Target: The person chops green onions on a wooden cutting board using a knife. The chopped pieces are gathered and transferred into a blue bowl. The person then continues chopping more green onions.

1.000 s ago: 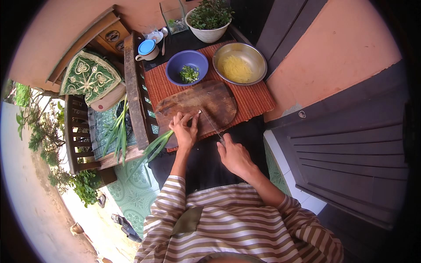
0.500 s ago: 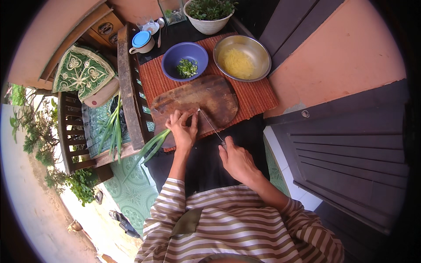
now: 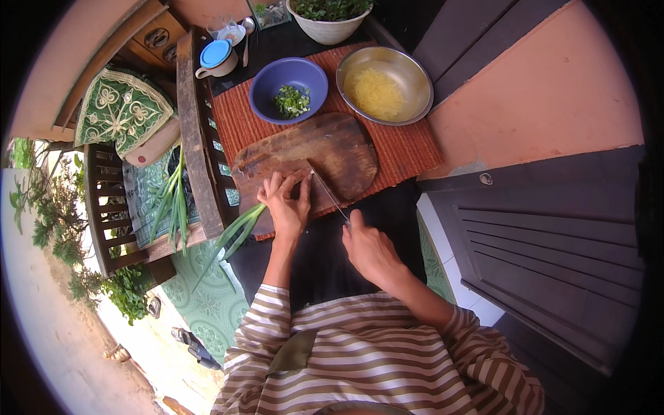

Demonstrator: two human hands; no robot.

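My left hand (image 3: 286,207) is closed round a green onion (image 3: 238,230) on the wooden cutting board (image 3: 339,149). Its long green leaves trail out to the left past the board's edge, and its pale end shows by my fingertips. In my right hand (image 3: 372,252) is a knife (image 3: 327,188), gripped by the handle. The blade slants up and left across the board, its tip close to the onion's pale end. Beyond the board stands a blue bowl (image 3: 259,93) with chopped green onion (image 3: 292,102) in it.
A metal bowl (image 3: 425,83) holds yellow shreds (image 3: 377,95) at the back right. Both bowls stand on a red-orange mat (image 3: 408,152). Further back are a blue-lidded cup (image 3: 216,57), a spoon (image 3: 247,41) and a potted plant (image 3: 328,29). More green onions (image 3: 176,200) lie on the wooden bench at left.
The knife's tip has risen slightly beyond the onion's end. My left hand stays closed on the green onion. The whole view has shifted a little.
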